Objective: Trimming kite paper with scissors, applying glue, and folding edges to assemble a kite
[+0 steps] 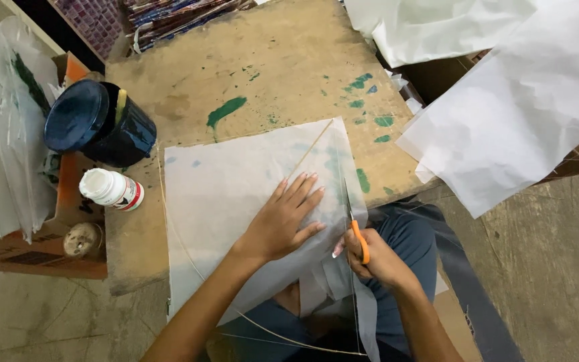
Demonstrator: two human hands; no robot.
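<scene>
Two hands: both at work on one translucent paper sheet, which lies over the near edge of the paint-stained wooden board.
Left hand: flat on the sheet, fingers spread and straight, pressing it down, gripping nothing.
Right hand: fingers curled tight round the orange-handled scissors, blades pointing away along the sheet's right edge.
Doing it well, as I judge it: keep that flat palm close beside the blades so the thin paper stays taut, and cut in long, steady strokes along the edge line rather than in snips.
Thin sticks: two that I can make out, one straight stick running diagonally under the paper, one bowed stick curving along the left side.
Containers: one dark blue pot and one white bottle just beside it, both left of the sheet.
Spool: one roll of thread, lower left on the orange box.
Loose white sheets: a few overlapping, upper right; exact count I cannot tell.
</scene>
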